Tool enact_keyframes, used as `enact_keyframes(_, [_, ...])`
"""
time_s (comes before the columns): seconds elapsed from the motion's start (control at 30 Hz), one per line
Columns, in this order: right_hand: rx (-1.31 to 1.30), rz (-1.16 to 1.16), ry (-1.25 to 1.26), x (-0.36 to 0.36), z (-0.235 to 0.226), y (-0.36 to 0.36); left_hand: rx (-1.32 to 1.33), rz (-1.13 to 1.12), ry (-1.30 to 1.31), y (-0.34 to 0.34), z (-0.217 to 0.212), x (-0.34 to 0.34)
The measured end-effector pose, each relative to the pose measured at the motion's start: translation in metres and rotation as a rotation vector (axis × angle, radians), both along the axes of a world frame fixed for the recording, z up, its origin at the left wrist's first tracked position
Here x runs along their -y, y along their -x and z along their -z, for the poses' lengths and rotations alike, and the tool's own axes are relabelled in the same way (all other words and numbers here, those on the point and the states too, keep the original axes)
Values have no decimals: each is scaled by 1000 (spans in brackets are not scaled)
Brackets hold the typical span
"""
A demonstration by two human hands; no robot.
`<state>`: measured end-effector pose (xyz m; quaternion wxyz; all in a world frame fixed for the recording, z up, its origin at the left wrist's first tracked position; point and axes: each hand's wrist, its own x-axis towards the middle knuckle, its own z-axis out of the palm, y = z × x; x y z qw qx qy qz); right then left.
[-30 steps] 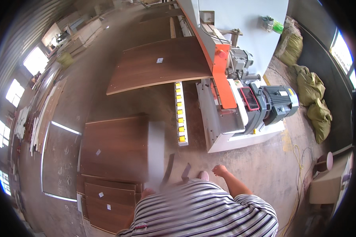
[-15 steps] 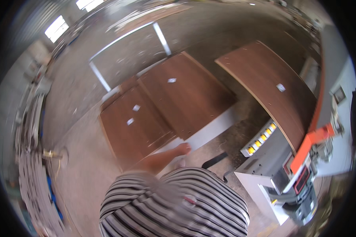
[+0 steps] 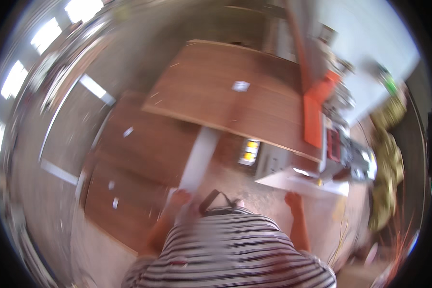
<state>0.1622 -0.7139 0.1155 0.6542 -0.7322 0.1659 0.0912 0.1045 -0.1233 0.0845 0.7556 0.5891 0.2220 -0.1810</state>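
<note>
My left hand (image 3: 179,197) hangs low in front of my body, near the pale edge of a stack of brown wood-grain panels (image 3: 149,149). Its fingers are smeared by motion, and whether it touches the edge I cannot make out. My right hand (image 3: 293,198) hangs on the other side, in front of a white-sided machine (image 3: 297,184), and no object shows in it. Blur hides the set of its fingers too. Ahead, a large brown panel (image 3: 206,91) with a small white label (image 3: 240,86) lies on the machine, its right end by an orange guard (image 3: 313,117).
A dark strap (image 3: 211,199) shows just past my striped shirt. Yellow rollers (image 3: 249,151) sit under the panel's near edge. On the floor to the left lies a white rectangular frame (image 3: 57,173). Several yellowish sacks (image 3: 386,163) stand at the right.
My view has swung to the right, so the machine and large panel now lie ahead and the panel stack at left. My right hand has come into view.
</note>
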Motion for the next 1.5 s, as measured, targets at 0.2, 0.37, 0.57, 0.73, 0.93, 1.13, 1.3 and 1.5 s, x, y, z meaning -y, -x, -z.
enact_keyframes(0.2, [186,643,-99,15,-130,-28,-11,-380,272,-51,-81,-18])
enact_keyframes(0.37, [338,630,207,32,-168,-57,143,-392,499,-126,-159,-15])
enact_keyframes(0.57, [117,417,812,4,-178,-84,241,-535,614,-149,-194,5])
enact_keyframes(0.73, [-105,428,697,-2,-163,-71,109,-683,560,-117,-199,6])
enact_keyframes(0.93, [-137,549,502,-16,-149,-18,17,-707,580,-65,-203,-14])
enact_keyframes(1.13, [-124,599,448,-83,-170,25,91,-707,595,-24,-188,-62])
enact_keyframes(1.3, [-145,322,195,-142,-190,32,75,-922,500,-22,-176,-105])
enact_keyframes(1.5, [-157,113,447,-195,-208,3,-124,-1064,529,-9,-90,-148])
